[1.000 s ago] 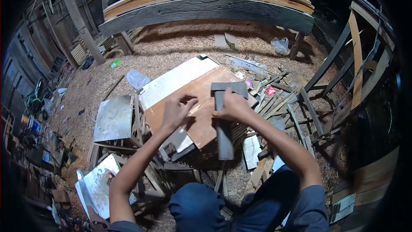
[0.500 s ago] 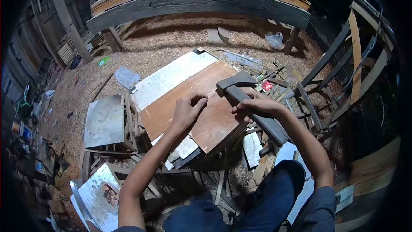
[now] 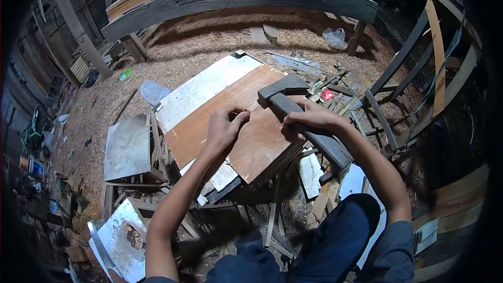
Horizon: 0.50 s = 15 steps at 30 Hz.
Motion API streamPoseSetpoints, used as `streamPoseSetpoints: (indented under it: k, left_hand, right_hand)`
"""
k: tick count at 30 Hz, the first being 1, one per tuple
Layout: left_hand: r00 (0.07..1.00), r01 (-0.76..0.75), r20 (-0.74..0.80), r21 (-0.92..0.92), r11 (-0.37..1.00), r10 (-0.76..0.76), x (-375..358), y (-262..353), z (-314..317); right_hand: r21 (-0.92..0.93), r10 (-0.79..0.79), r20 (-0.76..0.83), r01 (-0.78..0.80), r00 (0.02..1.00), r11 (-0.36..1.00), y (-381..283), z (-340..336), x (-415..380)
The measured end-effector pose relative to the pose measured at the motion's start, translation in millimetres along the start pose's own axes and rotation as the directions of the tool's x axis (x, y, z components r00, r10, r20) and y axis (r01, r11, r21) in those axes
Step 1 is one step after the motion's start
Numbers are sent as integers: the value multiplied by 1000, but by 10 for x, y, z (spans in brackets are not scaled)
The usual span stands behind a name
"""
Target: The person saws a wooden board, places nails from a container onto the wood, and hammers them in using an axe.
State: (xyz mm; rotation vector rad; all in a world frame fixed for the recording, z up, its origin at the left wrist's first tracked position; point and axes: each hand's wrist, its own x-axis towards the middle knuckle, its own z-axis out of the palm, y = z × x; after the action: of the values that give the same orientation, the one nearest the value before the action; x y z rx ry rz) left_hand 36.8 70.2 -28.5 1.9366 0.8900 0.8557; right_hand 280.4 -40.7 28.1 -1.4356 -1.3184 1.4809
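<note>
A brown plywood sheet (image 3: 262,149) lies across the top of a low wooden stand, beside a white-surfaced board (image 3: 204,91). My left hand (image 3: 224,126) rests over the middle of the plywood, thumb and forefinger pinched together; whatever is between them is too small to make out. To its right, my right hand (image 3: 314,118) grips a dark hammer (image 3: 319,144) by its broad, flat handle. The hammer head (image 3: 283,86) points away from me, above the far right part of the plywood.
Beyond the shavings-covered floor, a long bench (image 3: 241,0) carries stacked boards. A small box-like stand (image 3: 127,149) is at left, with a white panel with a hole (image 3: 123,241) nearer me. Wood scraps (image 3: 325,199) lie at right beside a slatted wooden frame (image 3: 408,57).
The hammer and my right hand have shifted slightly left, nearer my left hand. My left hand keeps its pinch over the plywood. The whole view has moved a little.
</note>
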Motion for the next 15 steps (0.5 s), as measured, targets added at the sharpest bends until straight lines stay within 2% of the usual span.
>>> streamPoseSetpoints:
  k: [9, 12, 15]
  left_hand:
    - [999, 20, 40, -11, 1000, -19, -25, 51, -39]
    - [999, -7, 48, -42, 999, 9, -7, 8, -50]
    - [999, -25, 45, -74, 997, 28, 10, -20, -57]
  right_hand:
    - [-47, -23, -19, 22, 1000, 999, 2, 53, 40]
    - [-123, -63, -118, 48, 991, 991, -47, 117, 0]
    - [-177, -75, -132, 50, 988, 983, -24, 113, 11]
